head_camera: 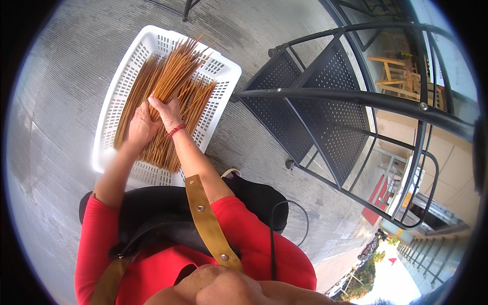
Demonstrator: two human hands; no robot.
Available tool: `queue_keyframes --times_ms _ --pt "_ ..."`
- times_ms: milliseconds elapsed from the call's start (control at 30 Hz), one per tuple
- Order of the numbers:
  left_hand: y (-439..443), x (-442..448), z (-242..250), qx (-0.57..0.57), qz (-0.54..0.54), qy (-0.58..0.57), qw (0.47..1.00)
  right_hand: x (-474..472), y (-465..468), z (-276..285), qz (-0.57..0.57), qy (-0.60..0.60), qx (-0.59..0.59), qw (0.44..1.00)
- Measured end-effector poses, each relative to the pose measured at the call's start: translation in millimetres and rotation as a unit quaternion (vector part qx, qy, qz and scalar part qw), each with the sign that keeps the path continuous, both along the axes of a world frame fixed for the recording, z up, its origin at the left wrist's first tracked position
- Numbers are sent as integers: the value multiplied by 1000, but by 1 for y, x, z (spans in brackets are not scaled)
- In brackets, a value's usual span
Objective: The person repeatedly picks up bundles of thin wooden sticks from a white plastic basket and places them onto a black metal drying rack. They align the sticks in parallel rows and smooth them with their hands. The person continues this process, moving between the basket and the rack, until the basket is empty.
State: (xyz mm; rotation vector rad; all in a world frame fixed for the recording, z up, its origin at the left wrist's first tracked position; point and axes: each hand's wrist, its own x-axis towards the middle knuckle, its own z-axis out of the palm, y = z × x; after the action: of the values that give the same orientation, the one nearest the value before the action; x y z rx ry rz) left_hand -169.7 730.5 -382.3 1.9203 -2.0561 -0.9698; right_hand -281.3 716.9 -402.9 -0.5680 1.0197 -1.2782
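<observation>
Both my hands grip one bundle of thin brown sticks [175,70] near its lower end, above a white plastic basket [105,110]. My left hand [142,124] wraps the bundle from the left side. On its right side is my right hand [167,110], its thumb lying across the sticks and a red bead bracelet [177,130] at the wrist. The bundle's far ends fan out towards the basket's far rim. Under and beside it, more loose brown sticks [200,103] lie lengthwise in the basket. The palms and the bundle's lower end are partly hidden.
The basket stands on a ridged grey floor [68,95]. To its right is a black metal rack with perforated shelves [328,103] and tubular rails. Black metal legs [187,9] show beyond the basket. Wooden furniture [396,78] is at the upper right.
</observation>
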Motion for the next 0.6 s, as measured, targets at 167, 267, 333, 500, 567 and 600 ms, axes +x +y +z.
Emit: queue_keyframes --times_ms 167,267,333,500,567,600 --pt "-2 -4 -7 -127 -102 -169 972 -3 6 4 -53 89 -56 993" --pt "5 -4 -15 -166 -58 -31 984 0 9 9 -71 62 -33 995" --pt "4 -6 -10 -42 -21 104 993 -1 7 8 -88 -17 -13 996" --pt "-3 -3 13 2 15 196 981 -3 5 38 -91 -111 1 990" --pt "-9 15 -3 -26 18 202 979 0 -2 56 -37 -111 -65 991" --pt "-16 12 13 -8 26 206 978 -4 -8 64 -17 -101 -89 991"
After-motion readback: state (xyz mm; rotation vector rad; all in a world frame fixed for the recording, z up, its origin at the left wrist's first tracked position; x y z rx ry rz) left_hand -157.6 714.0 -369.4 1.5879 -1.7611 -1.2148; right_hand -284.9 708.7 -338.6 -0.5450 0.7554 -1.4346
